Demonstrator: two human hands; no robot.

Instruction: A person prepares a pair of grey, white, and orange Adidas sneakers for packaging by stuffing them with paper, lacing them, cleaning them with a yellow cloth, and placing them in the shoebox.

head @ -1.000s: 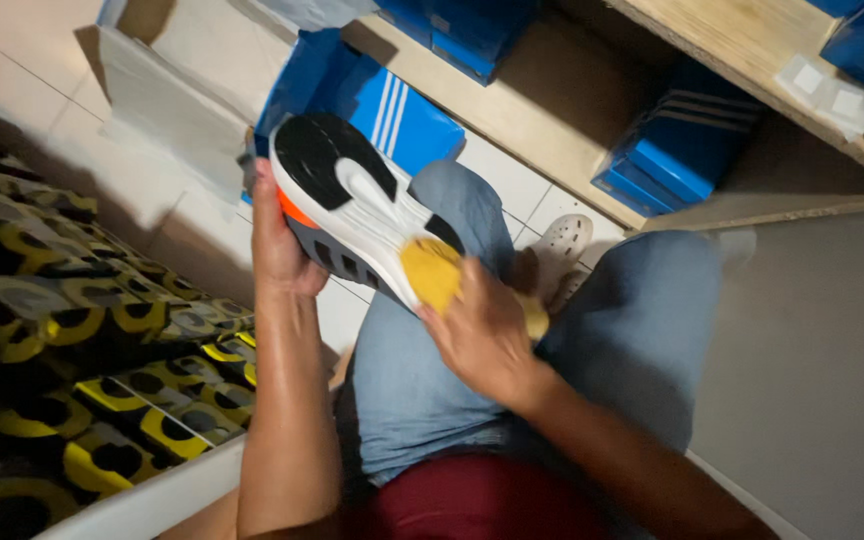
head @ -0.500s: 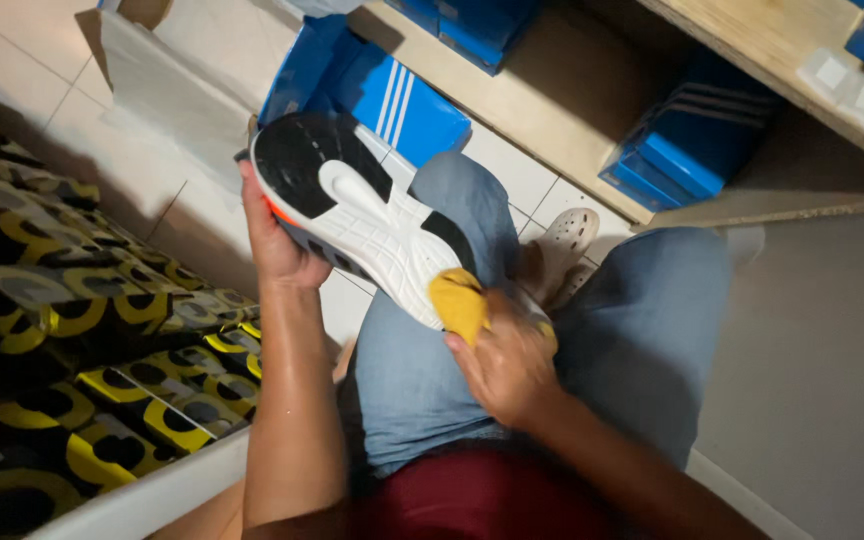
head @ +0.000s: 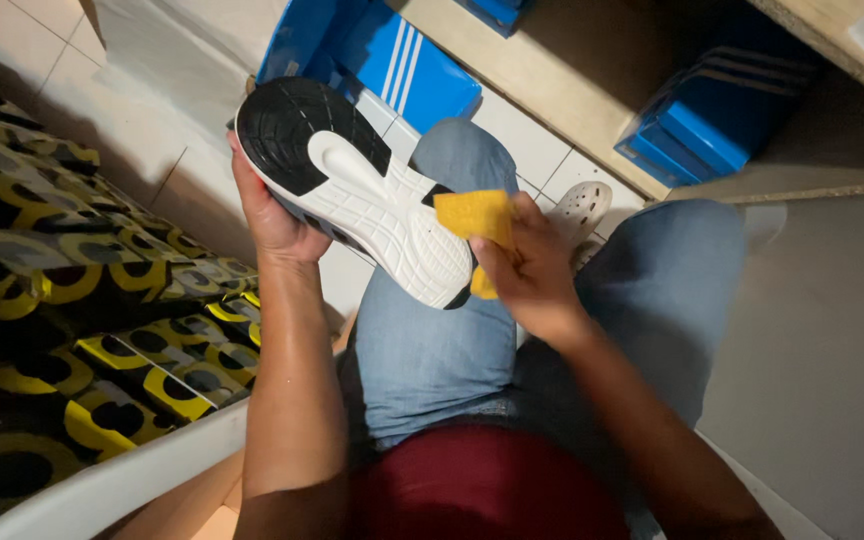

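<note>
A sneaker (head: 352,185) is turned sole-up over my lap, its sole white with black at the toe and heel. My left hand (head: 270,215) grips it from underneath along the side. My right hand (head: 532,270) holds a folded yellow cloth (head: 474,222) pressed against the heel end of the sole. Both knees, in light blue jeans, lie below the shoe.
Blue shoe boxes (head: 392,60) with white stripes lie on the tiled floor ahead, another blue box (head: 712,120) under a wooden shelf (head: 832,40). A white perforated clog (head: 580,208) rests by my knee. Black-and-yellow patterned fabric (head: 62,300) covers the left; a grey wall is right.
The yellow cloth has slid along the sole toward the heel end, and the view has shifted closer to the shoe. My left hand keeps the same grip.
</note>
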